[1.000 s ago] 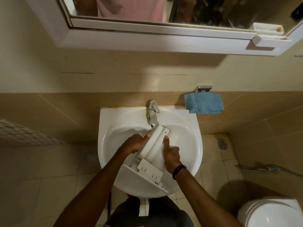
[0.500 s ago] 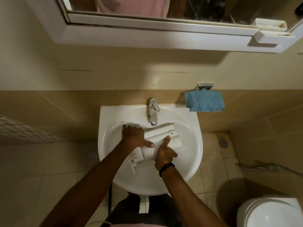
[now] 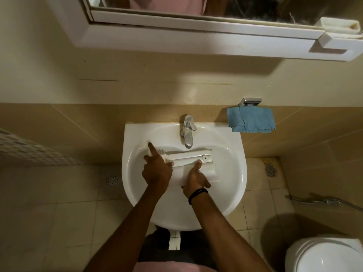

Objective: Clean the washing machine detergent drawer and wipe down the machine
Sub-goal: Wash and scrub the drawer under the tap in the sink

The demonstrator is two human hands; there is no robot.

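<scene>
The white plastic detergent drawer (image 3: 193, 160) lies sideways across the bowl of the white sink (image 3: 231, 173), just under the chrome tap (image 3: 188, 132). My left hand (image 3: 157, 169) rests over the drawer's left end, its index finger stretched out toward the bowl's upper left and its thumb against the drawer. My right hand (image 3: 196, 180) holds the drawer's near side from below, thumb pressed up along its top face. The drawer's left part is hidden under my left hand.
A blue cloth (image 3: 250, 119) hangs on a metal wall holder right of the sink. A mirror cabinet (image 3: 196, 40) juts out overhead. A toilet (image 3: 324, 254) stands at the lower right, with a hose sprayer (image 3: 318, 201) on the wall. Floor drains sit on both sides.
The drawer went from standing tilted on end to lying sideways in the bowl. My left hand slid to its left end and the index finger stretched out; my right hand stayed on it.
</scene>
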